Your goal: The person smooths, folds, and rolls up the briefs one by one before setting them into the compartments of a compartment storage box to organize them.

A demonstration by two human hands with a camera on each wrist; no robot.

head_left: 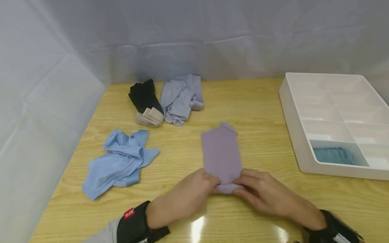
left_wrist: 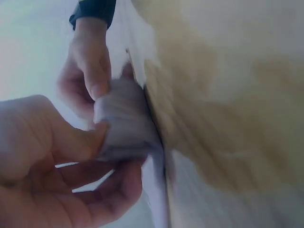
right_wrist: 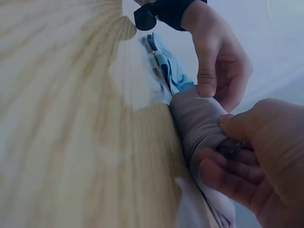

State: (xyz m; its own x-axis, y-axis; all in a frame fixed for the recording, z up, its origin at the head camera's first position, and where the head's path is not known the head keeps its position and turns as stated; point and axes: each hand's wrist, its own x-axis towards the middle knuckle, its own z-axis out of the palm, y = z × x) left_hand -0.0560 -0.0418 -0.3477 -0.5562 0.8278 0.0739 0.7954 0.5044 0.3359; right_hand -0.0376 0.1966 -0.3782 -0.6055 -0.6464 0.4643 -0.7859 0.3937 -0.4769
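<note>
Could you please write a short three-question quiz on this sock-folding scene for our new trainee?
1. True or false: both hands grip the near end of the purple cloth.
2. Which compartment of the white tray holds the teal cloth? A) far left B) near left C) far right
3. Fill in: the crumpled light blue cloth lies on the table to the ____ of the purple cloth.

Key
1. True: the left hand and right hand pinch its rolled near edge.
2. B.
3. Left.
</note>
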